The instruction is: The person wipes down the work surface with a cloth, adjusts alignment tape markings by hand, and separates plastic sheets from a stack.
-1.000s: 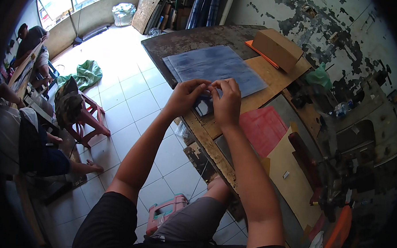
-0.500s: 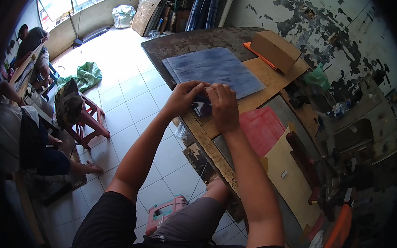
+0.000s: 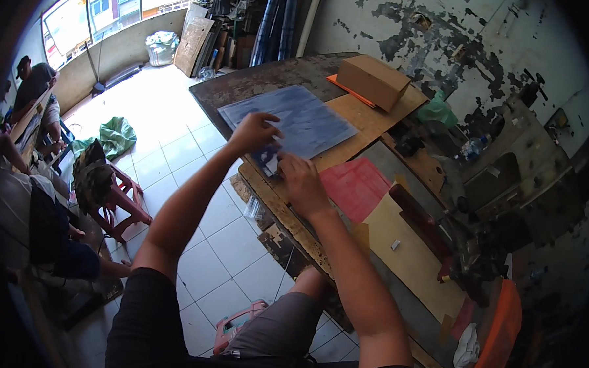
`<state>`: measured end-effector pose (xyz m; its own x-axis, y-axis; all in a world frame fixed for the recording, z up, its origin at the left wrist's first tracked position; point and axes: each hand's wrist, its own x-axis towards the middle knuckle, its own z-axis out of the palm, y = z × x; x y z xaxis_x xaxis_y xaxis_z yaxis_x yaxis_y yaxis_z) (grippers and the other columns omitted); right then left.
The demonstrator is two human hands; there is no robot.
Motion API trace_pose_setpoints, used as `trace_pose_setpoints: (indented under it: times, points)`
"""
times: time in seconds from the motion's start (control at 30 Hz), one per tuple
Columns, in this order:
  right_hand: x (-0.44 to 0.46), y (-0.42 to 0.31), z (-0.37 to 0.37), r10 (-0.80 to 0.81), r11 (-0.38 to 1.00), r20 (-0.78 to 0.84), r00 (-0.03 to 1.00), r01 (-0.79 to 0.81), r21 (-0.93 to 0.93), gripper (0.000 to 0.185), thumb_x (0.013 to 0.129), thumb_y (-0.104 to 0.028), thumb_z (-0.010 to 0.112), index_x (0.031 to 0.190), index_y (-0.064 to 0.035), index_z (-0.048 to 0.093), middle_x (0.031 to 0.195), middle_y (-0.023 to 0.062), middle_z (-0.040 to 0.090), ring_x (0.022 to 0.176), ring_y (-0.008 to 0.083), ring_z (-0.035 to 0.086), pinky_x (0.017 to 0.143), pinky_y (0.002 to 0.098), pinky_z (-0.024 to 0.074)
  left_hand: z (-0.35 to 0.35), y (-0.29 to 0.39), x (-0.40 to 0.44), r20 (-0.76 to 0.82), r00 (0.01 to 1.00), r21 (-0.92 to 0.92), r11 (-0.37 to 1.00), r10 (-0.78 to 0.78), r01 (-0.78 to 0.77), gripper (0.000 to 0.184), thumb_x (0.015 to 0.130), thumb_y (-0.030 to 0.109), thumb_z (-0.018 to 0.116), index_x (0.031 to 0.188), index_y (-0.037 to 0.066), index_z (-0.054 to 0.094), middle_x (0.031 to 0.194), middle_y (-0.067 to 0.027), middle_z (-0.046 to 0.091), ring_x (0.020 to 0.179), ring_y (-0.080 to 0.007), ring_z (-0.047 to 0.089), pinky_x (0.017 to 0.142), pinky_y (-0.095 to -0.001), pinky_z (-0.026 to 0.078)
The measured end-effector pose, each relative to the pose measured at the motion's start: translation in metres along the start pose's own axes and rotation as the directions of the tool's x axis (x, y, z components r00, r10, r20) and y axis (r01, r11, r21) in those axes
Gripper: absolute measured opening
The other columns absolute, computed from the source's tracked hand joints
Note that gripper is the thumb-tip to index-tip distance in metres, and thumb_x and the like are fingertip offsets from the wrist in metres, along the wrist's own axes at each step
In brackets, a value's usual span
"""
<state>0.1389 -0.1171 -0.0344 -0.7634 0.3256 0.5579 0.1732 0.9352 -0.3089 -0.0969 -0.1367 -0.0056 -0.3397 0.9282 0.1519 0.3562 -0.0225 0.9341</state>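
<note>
Over the near left corner of the worktable, my left hand (image 3: 254,133) is raised with its fingers apart and nothing visible in them. Just below and to its right, my right hand (image 3: 301,184) has its fingers closed at the edge of a small, thin dark-blue and white piece (image 3: 267,159). What that piece is cannot be made out, and the fingers partly hide it. Beyond both hands lies a stack of bluish translucent sheets (image 3: 310,115) on the table. A red sheet (image 3: 355,186) lies to the right of my right hand.
A cardboard box (image 3: 372,81) stands at the back of the worktable (image 3: 273,71). A tan board (image 3: 403,254) and a dark machine (image 3: 469,251) are on the right. A red stool (image 3: 119,206) stands on the tiled floor at left, near other seated people.
My hands were close together, both pinching at the small dark piece. They have drawn apart; the left fingers have spread, and the right hand has come lower. The camera view has shifted.
</note>
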Motion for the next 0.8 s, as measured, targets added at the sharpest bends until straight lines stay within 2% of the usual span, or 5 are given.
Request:
trace_pose_setpoints:
  times: [0.17,0.33,0.47,0.63,0.8]
  points:
    - [-0.018,-0.004,-0.001,0.174,0.984,0.199,0.964,-0.166,-0.056,0.059,0.113,-0.033,0.053,0.163,-0.0038,0.04,0.166,0.0196,0.051,0.162,0.035,0.037,0.134,0.0593,0.0231,-0.069,0.103,0.094,-0.551,0.731,0.125,0.906,0.402,-0.405,0.037,0.109,0.017,0.064,0.141,-0.002,0.067,0.106,-0.0117,0.085,0.09,-0.0174,0.083,0.079,-0.0303,0.064]
    - [-0.015,-0.016,-0.037,0.286,0.913,0.232,0.93,-0.338,0.23,0.071,0.117,-0.055,0.041,0.168,-0.0053,0.037,0.175,0.0186,0.04,0.164,0.034,0.035,0.135,0.0569,0.0188,-0.02,0.268,0.014,-0.229,0.554,0.16,0.593,0.8,-0.789,0.041,0.109,0.013,0.066,0.149,0.004,0.061,0.115,-0.008,0.084,0.097,-0.0143,0.081,0.084,-0.0303,0.064]
    - [-0.069,-0.052,-0.129,0.441,0.058,-0.003,0.898,-0.025,0.998,0.071,0.119,-0.058,0.035,0.168,-0.0062,0.041,0.171,0.022,0.045,0.159,0.0295,0.042,0.132,0.05,0.0329,0.069,0.243,-0.097,0.249,0.332,0.195,0.289,0.91,-0.937,0.041,0.101,0.004,0.07,0.142,0.009,0.07,0.112,-0.0071,0.082,0.091,-0.0174,0.08,0.08,-0.0344,0.065]
    - [-0.237,-0.148,-0.195,0.757,0.205,0.182,0.628,-0.492,0.846,0.054,0.119,-0.039,0.049,0.158,-0.0014,0.05,0.141,0.0209,0.07,0.124,0.0284,0.074,0.096,0.0356,0.0635,0.178,0.156,-0.256,0.493,-0.152,-0.202,-0.058,0.856,-0.978,0.042,0.103,0.013,0.066,0.145,0.006,0.068,0.125,-0.0173,0.076,0.112,-0.0296,0.078,0.093,-0.0427,0.064]
    - [-0.406,-0.215,-0.204,0.938,-0.085,0.188,0.293,-0.332,0.939,0.041,0.116,-0.025,0.056,0.146,0.0025,0.057,0.13,0.0225,0.075,0.112,0.0291,0.078,0.089,0.036,0.0644,0.223,0.135,-0.32,0.608,0.308,-0.159,0.492,0.732,-0.856,0.053,0.093,0.025,0.082,0.142,0.01,0.068,0.143,-0.0126,0.069,0.126,-0.0334,0.069,0.108,-0.0477,0.055]
